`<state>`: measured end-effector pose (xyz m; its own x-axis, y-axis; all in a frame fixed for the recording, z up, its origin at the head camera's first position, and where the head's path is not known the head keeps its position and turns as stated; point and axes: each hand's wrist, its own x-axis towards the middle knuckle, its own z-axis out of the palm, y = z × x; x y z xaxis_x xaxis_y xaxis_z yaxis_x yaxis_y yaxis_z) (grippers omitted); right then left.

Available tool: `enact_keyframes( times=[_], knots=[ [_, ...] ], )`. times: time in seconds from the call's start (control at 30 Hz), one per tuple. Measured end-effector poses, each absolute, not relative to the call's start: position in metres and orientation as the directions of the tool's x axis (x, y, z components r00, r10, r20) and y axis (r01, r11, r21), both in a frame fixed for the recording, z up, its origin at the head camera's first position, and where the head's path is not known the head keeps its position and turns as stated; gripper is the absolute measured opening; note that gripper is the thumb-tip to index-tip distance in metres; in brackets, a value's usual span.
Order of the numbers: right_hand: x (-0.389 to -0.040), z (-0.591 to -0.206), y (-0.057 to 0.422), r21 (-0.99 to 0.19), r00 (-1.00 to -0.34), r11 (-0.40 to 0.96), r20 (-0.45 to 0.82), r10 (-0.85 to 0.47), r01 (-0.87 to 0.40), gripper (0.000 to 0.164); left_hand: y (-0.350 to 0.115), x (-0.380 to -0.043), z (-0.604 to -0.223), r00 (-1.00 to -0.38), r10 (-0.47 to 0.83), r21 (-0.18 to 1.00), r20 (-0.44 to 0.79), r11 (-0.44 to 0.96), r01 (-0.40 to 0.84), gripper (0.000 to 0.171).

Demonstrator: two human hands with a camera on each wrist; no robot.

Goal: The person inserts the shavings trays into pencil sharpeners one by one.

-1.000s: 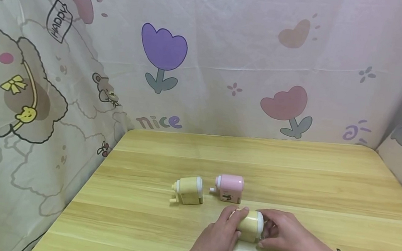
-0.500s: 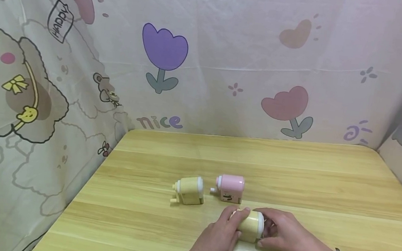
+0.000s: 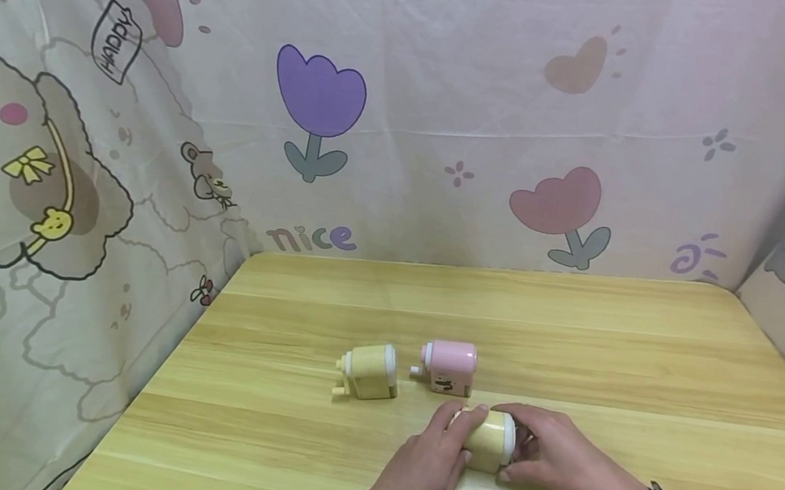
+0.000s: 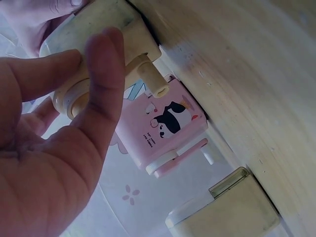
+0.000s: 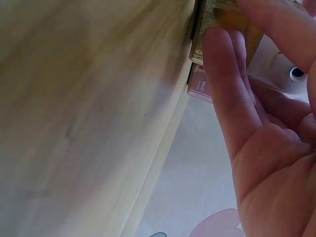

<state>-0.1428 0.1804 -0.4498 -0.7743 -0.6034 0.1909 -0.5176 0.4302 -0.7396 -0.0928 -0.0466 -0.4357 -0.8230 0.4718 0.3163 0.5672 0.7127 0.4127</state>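
Wooden table (image 3: 572, 341) — both hands' fingers (image 3: 463, 419) cup yellow sharpener (image 3: 489, 441)

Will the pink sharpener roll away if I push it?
Probably not: the pink sharpener looks boxy below, with a flat side on the table, so it should slide rather than roll. It seems to be hard plastic, likely stiff and light. Its thin crank sticks out and might snag or snap if bumped.

- The left hand (image 3: 420, 469) reaches forward, with the thumb on top and the fingers (image 4: 98, 89) almost straight.
- The right hand (image 3: 561, 458) comes from the right, fingers (image 5: 229, 84) curled in a grip; its wrist wears a band.
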Motion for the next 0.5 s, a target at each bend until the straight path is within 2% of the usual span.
enact_keyframes(
  times=[0.5],
  knots=[
    [-0.1426, -0.4487, 0.1776, -0.728, -0.78, 0.448, 0.19, -0.596, -0.519, 0.062, -0.047, -0.0929, -0.4369, -0.82, 0.476, 0.409, 0.318, 0.711, 0.571, 0.054]
  ],
)
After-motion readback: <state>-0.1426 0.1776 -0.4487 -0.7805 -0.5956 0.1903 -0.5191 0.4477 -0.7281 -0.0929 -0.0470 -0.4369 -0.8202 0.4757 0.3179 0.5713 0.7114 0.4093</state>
